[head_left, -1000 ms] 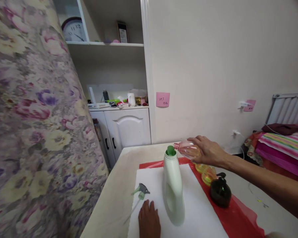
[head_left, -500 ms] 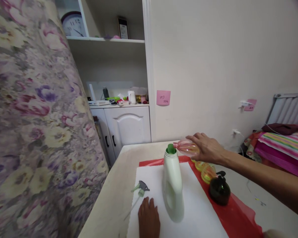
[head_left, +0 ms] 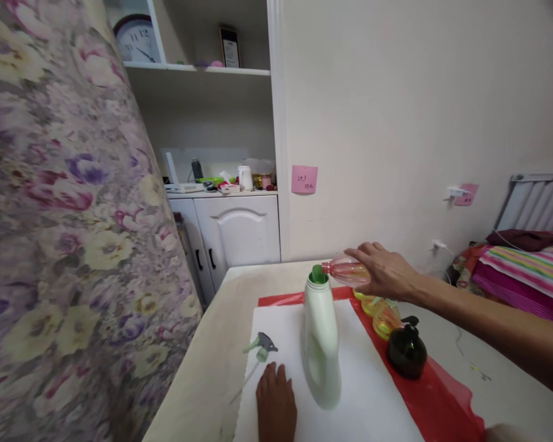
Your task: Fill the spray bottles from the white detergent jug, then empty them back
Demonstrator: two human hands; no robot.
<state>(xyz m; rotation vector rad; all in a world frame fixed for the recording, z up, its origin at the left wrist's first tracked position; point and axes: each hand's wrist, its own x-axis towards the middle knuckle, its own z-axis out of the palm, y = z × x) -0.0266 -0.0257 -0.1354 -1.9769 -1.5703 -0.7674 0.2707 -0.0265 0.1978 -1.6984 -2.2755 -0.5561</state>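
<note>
Right hand [head_left: 382, 270] and pink bottle [head_left: 348, 270]: I have the fingers curved around the clear body, thumb beneath, opened only as far as its girth and closed firmly upon it. The bottle lies nearly level above the surface [head_left: 212, 344], toward its far edge, neck pointing left. Compared with a second ago, the mouth sits slightly lower against the green spout [head_left: 317, 274] in the neck of the pale green jug [head_left: 322, 344]; at this size I cannot tell whether bottle and spout touch or whether liquid passes. The change is small, and I judge that it leaves the mouth better lined up with the jug's opening.

The jug stands upright, unmoved, on a white sheet [head_left: 373, 387] over red plastic [head_left: 424, 393]. Left hand [head_left: 276, 396]: palm down on the sheet's near left part, fingers loosely together, grasping nothing that shows. Just beyond its fingertips lies the spray head [head_left: 264, 345], at the sheet's left edge. Yellow containers [head_left: 386, 322] and a dark pump bottle [head_left: 406, 351] line the right side.
</note>
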